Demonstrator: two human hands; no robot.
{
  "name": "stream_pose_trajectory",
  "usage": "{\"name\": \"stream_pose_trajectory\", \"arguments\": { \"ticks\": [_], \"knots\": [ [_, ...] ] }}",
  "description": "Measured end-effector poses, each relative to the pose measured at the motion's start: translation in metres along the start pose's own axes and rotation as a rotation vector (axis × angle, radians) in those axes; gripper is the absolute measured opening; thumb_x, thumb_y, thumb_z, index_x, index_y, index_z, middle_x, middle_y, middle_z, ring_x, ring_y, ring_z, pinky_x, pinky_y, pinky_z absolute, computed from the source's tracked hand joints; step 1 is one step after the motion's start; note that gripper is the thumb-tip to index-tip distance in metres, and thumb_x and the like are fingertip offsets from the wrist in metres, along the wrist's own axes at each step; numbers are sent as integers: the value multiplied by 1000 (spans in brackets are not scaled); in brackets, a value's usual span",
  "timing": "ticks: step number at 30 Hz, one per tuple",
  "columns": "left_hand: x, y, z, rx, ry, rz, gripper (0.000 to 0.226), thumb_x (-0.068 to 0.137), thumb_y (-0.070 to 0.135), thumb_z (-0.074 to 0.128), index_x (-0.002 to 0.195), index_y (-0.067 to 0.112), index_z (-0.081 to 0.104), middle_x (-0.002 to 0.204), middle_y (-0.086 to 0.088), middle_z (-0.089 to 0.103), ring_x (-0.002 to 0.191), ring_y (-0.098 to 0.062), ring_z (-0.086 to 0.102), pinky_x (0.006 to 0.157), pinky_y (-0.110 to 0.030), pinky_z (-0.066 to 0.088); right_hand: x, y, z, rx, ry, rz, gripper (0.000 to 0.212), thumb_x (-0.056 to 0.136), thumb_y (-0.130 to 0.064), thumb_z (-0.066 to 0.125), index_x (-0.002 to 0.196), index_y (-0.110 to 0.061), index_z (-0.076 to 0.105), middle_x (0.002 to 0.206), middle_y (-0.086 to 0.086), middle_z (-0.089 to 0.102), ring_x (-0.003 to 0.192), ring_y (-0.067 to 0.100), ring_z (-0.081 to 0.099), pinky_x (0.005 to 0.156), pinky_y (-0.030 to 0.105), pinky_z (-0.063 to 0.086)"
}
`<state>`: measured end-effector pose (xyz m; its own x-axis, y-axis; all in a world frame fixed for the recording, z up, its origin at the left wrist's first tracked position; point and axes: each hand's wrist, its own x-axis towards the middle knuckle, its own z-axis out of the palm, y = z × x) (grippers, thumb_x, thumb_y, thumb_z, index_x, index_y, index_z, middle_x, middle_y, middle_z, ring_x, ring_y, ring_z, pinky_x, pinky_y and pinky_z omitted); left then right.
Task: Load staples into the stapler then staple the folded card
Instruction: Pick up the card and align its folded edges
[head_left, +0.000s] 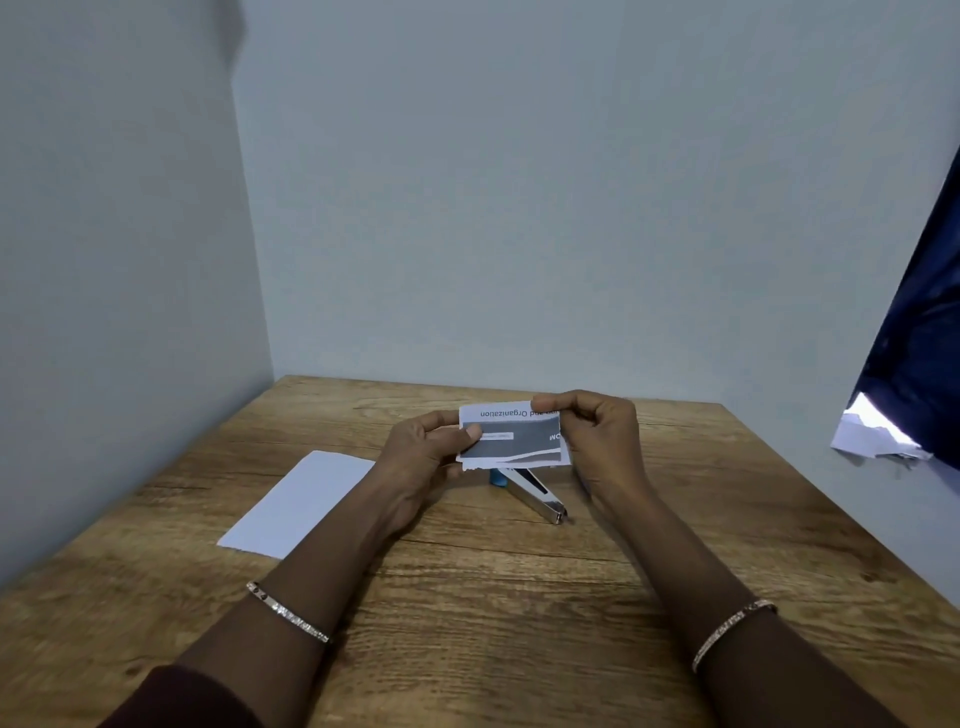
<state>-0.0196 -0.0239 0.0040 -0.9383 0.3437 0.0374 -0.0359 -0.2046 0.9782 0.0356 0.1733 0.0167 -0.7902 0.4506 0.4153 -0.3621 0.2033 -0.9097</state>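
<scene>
Both hands, left (423, 447) and right (597, 436), pinch the card (511, 436) over the stapler (535, 493); stapling looks next, needing one hand freed.

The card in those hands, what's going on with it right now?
A person is holding a printed card above a wooden table with both hands: the left hand pinches its left edge and the right hand grips its right end. The print faces the camera upside down. The stapler lies on the table just under the card, untouched. A blank white sheet rests on the table to the left. Nothing shows whether the card has been stapled.
</scene>
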Motion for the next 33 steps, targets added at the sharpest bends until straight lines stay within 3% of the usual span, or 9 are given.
{"name": "stream_pose_trajectory", "arguments": {
  "ticks": [5,8,12,14,17,19,22,28,33],
  "knots": [
    [4,-1,0,-95,50,58,28,82,8,81,109,7,74,82,-3,81,65,-9,75,51,-17,54,3,-1,-1,122,-4,27,31,94,-5,54,91,-19,81,95,6,80,94,28,75,82,45,61],
    [6,-1,-1,-140,68,80,27,80,5,82,106,8,73,82,-5,82,64,-11,76,52,-18,56,3,-2,-3,179,-28,92,12,93,-21,68,101,-21,77,90,4,81,85,20,77,76,36,63],
    [7,-1,-3,-183,96,88,30,76,5,85,104,7,73,85,-9,82,66,-14,76,53,-22,57,2,2,-4,127,-116,121,27,81,-35,84,97,-14,77,89,9,82,83,24,79,65,32,60],
    [8,-1,-4,-190,110,90,30,75,5,86,102,8,73,85,-8,82,66,-14,76,54,-22,58,0,2,-2,104,-150,131,33,78,-35,87,100,-13,76,87,9,82,77,19,78,60,29,58],
    [9,-1,-4,-184,122,93,28,75,4,85,101,8,74,83,-6,82,66,-12,76,54,-20,57,-1,5,-1,100,-160,124,25,80,-25,87,100,-15,75,85,7,82,70,13,77,53,23,56],
    [10,-1,-4,-183,119,91,30,75,4,86,102,7,74,84,-7,82,67,-12,76,55,-20,57,1,7,-2,114,-166,133,24,79,-22,87,100,-14,77,87,10,82,78,24,79,63,34,62],
    [9,-1,-3,-186,105,86,32,75,4,85,104,6,73,87,-9,82,70,-13,77,56,-20,58,3,9,-4,111,-153,154,19,78,-21,87,94,-14,80,88,14,81,85,35,78,82,55,59],
    [8,-1,-3,-184,104,75,29,76,2,84,103,8,73,83,-6,82,66,-11,77,53,-18,56,2,10,-3,122,-122,163,18,76,-16,89,89,-11,77,87,16,81,92,44,76,86,59,57],
    [10,-2,-3,-187,103,70,28,75,1,84,99,11,73,82,-5,82,67,-11,77,53,-18,57,2,11,-3,109,-116,167,23,75,-15,89,93,-9,77,87,14,81,87,37,78,87,63,56]
  ]
}}
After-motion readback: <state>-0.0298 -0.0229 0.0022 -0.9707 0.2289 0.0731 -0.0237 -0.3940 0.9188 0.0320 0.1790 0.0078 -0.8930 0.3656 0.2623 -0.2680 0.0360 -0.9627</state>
